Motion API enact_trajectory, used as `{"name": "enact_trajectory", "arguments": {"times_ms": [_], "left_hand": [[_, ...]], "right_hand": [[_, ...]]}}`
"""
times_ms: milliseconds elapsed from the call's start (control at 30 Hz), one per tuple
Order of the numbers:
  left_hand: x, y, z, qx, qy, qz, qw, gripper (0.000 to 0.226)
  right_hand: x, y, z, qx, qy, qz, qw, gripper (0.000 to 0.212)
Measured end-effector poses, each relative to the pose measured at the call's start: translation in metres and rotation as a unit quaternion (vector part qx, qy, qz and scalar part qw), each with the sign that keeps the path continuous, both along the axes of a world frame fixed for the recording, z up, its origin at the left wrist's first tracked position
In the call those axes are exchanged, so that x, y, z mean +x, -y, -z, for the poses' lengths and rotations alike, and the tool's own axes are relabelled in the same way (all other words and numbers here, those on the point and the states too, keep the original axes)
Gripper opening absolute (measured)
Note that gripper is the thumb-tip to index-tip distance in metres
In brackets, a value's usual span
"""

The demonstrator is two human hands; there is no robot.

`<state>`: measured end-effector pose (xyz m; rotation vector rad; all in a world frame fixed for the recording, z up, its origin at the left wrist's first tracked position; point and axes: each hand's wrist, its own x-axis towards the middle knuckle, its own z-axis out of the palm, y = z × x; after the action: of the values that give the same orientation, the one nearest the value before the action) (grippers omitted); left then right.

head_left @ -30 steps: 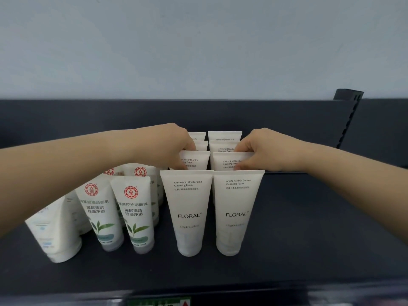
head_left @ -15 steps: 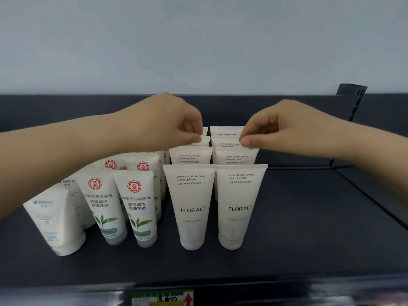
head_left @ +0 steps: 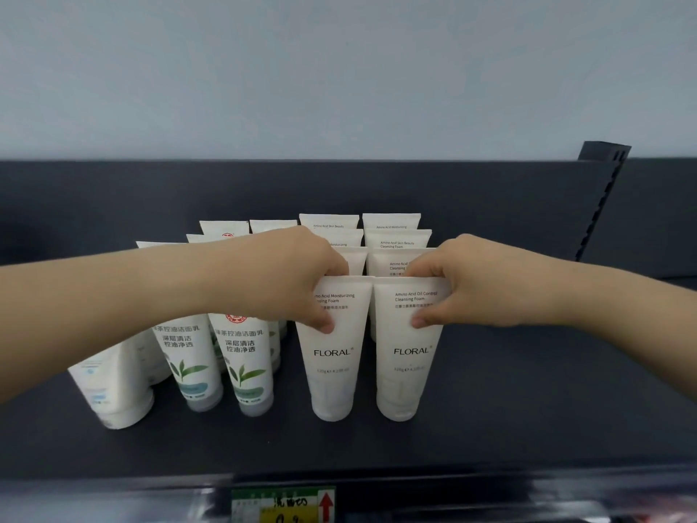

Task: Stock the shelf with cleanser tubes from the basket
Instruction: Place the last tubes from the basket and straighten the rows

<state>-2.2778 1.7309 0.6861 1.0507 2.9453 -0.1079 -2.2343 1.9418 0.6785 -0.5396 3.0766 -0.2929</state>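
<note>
The left FLORAL tube [head_left: 332, 371] and right FLORAL tube [head_left: 405, 375] are showing white with grey lettering. Toward 8 o'clock, the tea tubes [head_left: 247, 371] are wearing white with a red emblem, green leaves and a teal band. The shelf [head_left: 528, 409] is looking charcoal, the wall [head_left: 339, 69] at 12 o'clock pale blue-grey. At 6 o'clock the label [head_left: 279, 503] is showing green and yellow with a red arrow.

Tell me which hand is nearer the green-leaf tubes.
Left. The left hand grips the Moisturizing tube right beside the green-leaf tubes, its wrist hiding their tops. The right hand grips the Oil Control tube, one tube farther right.
</note>
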Motion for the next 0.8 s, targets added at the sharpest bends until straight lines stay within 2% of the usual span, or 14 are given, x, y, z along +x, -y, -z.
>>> {"name": "enact_trajectory", "arguments": {"times_ms": [300,600,800], "left_hand": [[-0.0043,-0.0005,0.0018,0.016,-0.01,-0.007,1.0,0.024],[-0.0042,-0.0004,0.0024,0.018,-0.008,-0.015,1.0,0.024],[0.0009,-0.0003,-0.0003,0.037,0.025,-0.023,0.999,0.023]], "right_hand": [[-0.002,-0.0009,-0.0025,0.009,-0.014,0.021,1.0,0.034],[-0.0018,-0.0018,-0.0009,0.006,-0.006,0.02,1.0,0.025],[-0.0031,-0.0048,-0.003,-0.01,0.015,0.01,1.0,0.022]]}}
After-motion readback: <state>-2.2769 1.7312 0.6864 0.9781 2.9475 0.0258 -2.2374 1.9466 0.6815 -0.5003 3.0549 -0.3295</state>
